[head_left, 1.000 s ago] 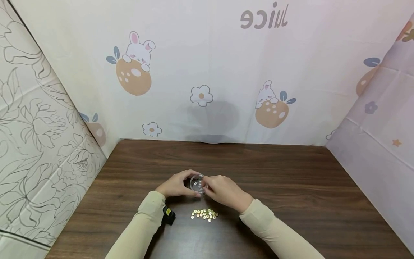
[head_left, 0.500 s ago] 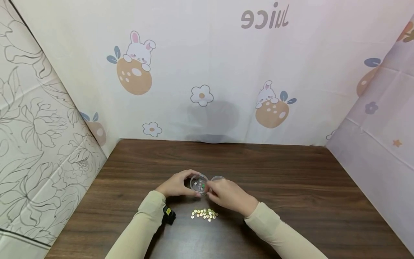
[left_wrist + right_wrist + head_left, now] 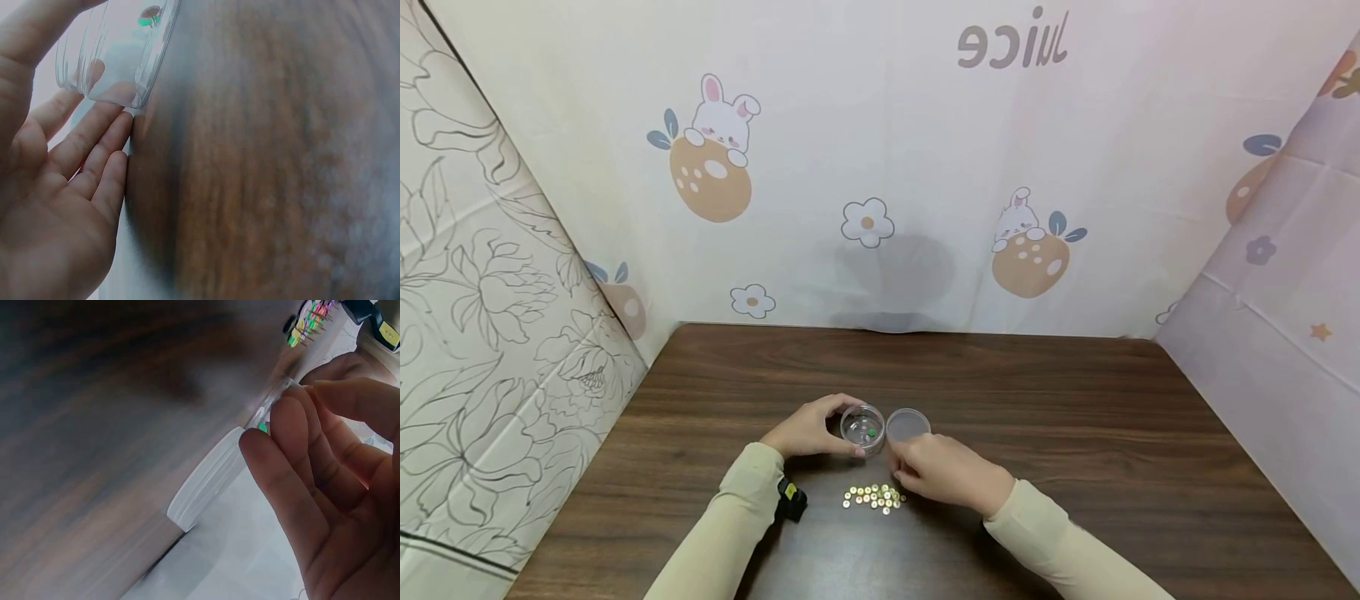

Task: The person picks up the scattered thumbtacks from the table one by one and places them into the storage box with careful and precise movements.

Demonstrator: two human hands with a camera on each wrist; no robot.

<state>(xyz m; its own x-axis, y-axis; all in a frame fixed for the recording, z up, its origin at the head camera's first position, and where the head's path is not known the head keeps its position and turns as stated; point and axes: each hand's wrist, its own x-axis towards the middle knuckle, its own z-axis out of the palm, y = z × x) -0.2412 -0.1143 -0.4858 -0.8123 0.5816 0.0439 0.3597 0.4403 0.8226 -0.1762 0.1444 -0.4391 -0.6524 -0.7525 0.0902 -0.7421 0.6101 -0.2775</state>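
Observation:
In the head view my left hand (image 3: 808,428) holds a small clear plastic jar (image 3: 862,446) on the table, its thumb and fingers round the side. Inside the jar lies a green thumbtack (image 3: 146,20), seen through the wall in the left wrist view. Just right of the jar is its round translucent lid (image 3: 908,423), pale in the right wrist view. My right hand (image 3: 951,473) hovers at the lid's near edge with loosely bent fingers; I see nothing between them. Close in front lies a scatter of thumbtacks (image 3: 874,497), gold undersides up, with coloured heads showing in the right wrist view.
The dark wood-grain table (image 3: 1037,400) runs back to a printed cloth wall (image 3: 925,167), with more cloth at both sides. A black wrist camera (image 3: 792,500) with a yellow label sits at the left sleeve.
My right hand has withdrawn from the jar's mouth, moving right and toward me. The green thumbtack now shows inside the jar, and the lid has come into view. The left hand stays put.

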